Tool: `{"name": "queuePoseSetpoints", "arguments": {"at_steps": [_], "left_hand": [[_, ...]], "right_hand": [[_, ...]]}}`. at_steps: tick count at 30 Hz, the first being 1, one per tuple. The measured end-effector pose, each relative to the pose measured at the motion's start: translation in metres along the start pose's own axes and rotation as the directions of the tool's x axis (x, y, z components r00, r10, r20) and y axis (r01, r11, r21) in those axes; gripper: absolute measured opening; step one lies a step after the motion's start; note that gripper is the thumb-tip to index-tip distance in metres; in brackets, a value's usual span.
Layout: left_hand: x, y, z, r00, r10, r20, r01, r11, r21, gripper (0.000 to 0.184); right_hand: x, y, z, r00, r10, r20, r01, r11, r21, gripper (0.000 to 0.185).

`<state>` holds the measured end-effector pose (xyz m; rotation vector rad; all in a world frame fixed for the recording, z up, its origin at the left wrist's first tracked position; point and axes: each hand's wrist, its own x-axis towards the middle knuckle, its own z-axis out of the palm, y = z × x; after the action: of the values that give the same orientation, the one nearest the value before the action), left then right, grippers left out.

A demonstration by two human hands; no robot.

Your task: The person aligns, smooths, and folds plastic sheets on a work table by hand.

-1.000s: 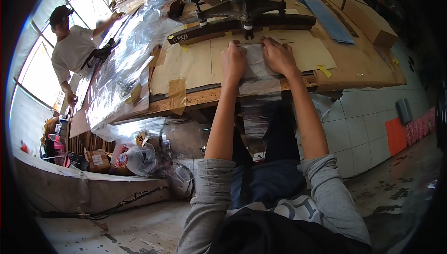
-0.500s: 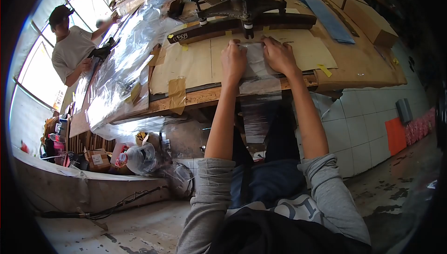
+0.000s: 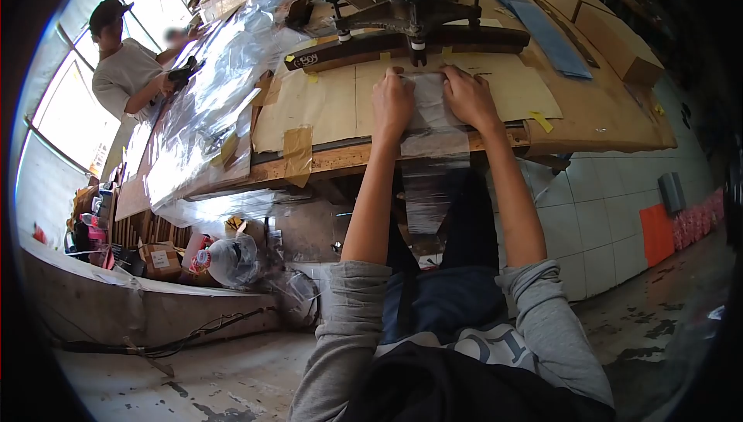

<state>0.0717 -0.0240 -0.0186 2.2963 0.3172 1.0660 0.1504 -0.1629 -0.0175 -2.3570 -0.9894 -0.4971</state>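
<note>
Between my two hands lies a strip of clear plastic film (image 3: 428, 103), flat on a pale sheet (image 3: 317, 109) and hanging over the table's front edge. My left hand (image 3: 393, 101) is closed on the film's left edge. On the right edge, my right hand (image 3: 469, 99) has its fingers bent and closed on the plastic. Just beyond my fingertips stands a dark metal press-like machine (image 3: 416, 23), its short prong pointing down at the film's far end. A long dark bar (image 3: 321, 54) runs crosswise behind my hands.
Brown tape (image 3: 298, 156) covers the table's front edge. Crumpled clear plastic (image 3: 209, 105) spreads over the left side, where a co-worker (image 3: 128, 74) stands holding a black tool (image 3: 184, 72). Cardboard boxes (image 3: 615, 43) and a blue strip (image 3: 549, 39) lie at the right.
My hands keep their grip on the film, almost unmoved. At the left, the co-worker's lower hand has come up to the black tool. The whole view has shifted slightly.
</note>
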Motion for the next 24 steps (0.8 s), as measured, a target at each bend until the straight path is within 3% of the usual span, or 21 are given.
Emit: {"name": "queuePoseSetpoints", "arguments": {"at_steps": [6, 13, 19, 22, 24], "left_hand": [[-0.002, 0.003, -0.003, 1.000, -0.002, 0.004, 0.002, 1.000, -0.013, 0.032], [-0.007, 0.002, -0.005, 0.999, -0.034, 0.007, 0.035, 0.996, -0.083, 0.034], [-0.005, 0.003, -0.013, 0.986, -0.160, 0.053, 0.167, 0.969, -0.183, 0.039], [-0.003, 0.004, -0.017, 0.938, -0.315, 0.146, 0.345, 0.894, -0.287, 0.043], [-0.001, -0.008, -0.011, 0.947, -0.284, 0.147, 0.317, 0.897, -0.309, 0.046]], "right_hand": [[-0.004, -0.004, -0.008, 0.990, -0.039, -0.137, 0.055, 0.992, 0.112, 0.024], [-0.009, -0.010, -0.013, 0.985, 0.027, -0.170, 0.007, 0.981, 0.193, 0.021], [-0.006, -0.006, -0.011, 0.957, 0.155, -0.246, -0.065, 0.939, 0.338, 0.020], [-0.003, 0.002, -0.003, 0.941, 0.234, -0.244, -0.122, 0.908, 0.402, 0.022], [-0.001, 0.008, 0.001, 0.937, 0.249, -0.245, -0.120, 0.888, 0.443, 0.022]]}}
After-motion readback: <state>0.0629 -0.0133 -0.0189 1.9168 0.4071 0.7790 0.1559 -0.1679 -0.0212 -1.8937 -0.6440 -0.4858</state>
